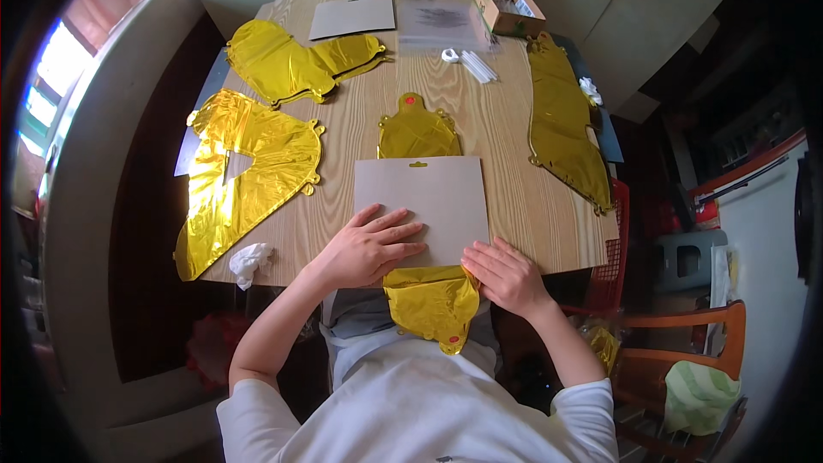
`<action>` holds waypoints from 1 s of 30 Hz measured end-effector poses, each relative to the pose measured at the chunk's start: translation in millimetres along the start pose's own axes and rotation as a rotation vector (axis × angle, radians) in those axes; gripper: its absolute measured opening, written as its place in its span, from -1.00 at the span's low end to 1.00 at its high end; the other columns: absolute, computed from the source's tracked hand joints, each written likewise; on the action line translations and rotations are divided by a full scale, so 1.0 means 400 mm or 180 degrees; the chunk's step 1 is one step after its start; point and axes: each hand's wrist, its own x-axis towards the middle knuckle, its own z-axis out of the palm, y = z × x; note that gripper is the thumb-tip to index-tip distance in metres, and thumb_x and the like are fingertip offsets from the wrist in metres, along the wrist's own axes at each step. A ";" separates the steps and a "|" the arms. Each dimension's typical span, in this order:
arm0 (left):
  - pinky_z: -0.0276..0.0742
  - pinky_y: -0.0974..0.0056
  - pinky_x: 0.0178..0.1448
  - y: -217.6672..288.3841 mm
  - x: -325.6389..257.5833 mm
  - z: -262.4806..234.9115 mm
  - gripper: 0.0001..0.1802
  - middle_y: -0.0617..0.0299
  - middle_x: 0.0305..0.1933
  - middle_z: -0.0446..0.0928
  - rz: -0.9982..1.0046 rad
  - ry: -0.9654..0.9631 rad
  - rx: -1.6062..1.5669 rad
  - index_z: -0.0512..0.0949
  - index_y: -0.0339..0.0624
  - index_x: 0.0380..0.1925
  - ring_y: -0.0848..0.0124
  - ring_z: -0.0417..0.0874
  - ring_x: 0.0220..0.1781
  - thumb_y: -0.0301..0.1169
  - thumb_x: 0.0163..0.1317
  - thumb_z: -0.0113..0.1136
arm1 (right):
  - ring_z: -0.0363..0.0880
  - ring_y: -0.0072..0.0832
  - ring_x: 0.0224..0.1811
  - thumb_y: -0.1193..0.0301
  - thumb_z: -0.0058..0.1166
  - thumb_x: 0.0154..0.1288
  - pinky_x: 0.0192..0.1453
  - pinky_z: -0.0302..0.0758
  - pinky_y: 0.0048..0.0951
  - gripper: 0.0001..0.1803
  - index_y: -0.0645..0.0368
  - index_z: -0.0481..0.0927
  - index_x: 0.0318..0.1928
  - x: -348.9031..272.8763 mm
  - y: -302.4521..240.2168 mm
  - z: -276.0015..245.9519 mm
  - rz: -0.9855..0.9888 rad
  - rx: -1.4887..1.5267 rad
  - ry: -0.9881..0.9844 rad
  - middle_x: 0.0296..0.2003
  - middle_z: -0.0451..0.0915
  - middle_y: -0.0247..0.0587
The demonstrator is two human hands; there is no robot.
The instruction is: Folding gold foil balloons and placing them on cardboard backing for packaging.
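Observation:
A flat gold foil balloon lies near the middle of the table, with a grey card on top of it. The card has a hang slot at its far edge. Beyond the card shows the balloon's tabbed end with a red dot; its near end droops over the table edge toward my lap. My left hand rests flat on the card's left part, fingers spread. At the card's near right corner lies my right hand, fingers stretched out, its thumb side beside the foil. The balloon's middle is hidden under the card.
Other flat gold balloons lie at the left, far left and right. Farther back are another card, a clear plastic sleeve, white straws and an open box. Crumpled white tissue sits near the front left.

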 end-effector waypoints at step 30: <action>0.36 0.08 0.35 0.071 -0.071 -0.002 -0.37 0.27 0.28 0.46 0.0077 0.0288 0.0441 0.49 -0.06 0.20 0.34 0.47 0.31 -0.34 0.03 0.31 | 0.57 -0.34 0.19 0.46 0.36 -0.01 0.35 0.45 -0.18 -0.40 0.11 0.51 0.12 -0.012 0.010 0.019 0.0285 0.0361 0.0029 0.06 0.63 -0.25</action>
